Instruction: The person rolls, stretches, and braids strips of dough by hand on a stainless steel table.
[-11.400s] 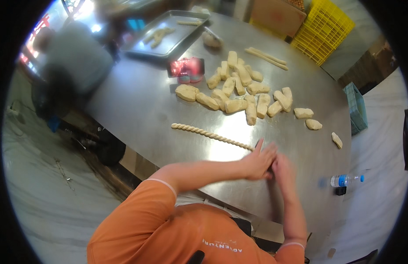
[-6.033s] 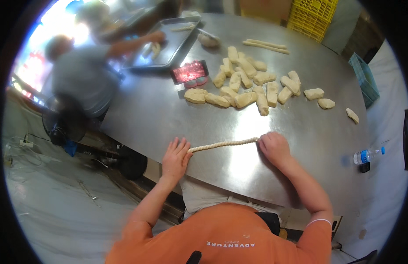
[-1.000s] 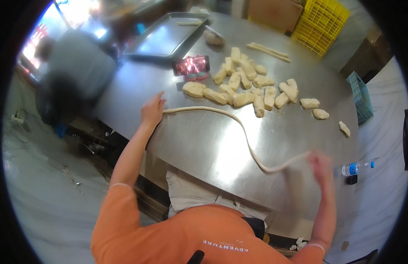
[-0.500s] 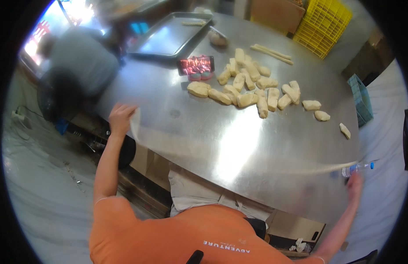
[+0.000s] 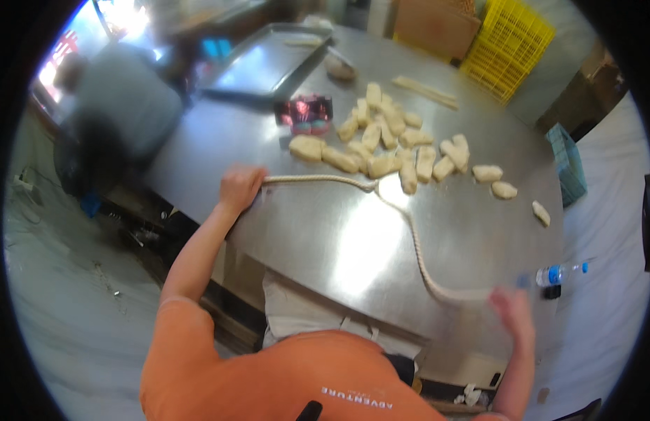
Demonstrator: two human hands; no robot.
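Note:
A long, pale twisted dough rope curves over the steel table between my two hands. My left hand is closed on its left end near the table's front left edge. From there the rope runs right, kinks at mid-table and bends down toward me. My right hand, smeared by motion at the lower right, is closed at the rope's other end. Several thick dough pieces lie in a loose cluster beyond the rope. Thin dough strips rest behind them.
A phone stands propped left of the dough pieces, with a metal tray behind it. A water bottle lies near my right hand. Yellow crates and a blue-green crate border the table. A person is at the left.
Both hands have come inward, the left to the right and the right to the left. The dough rope, blurred in mid-swing before, now lies slack and visibly twisted across the table.

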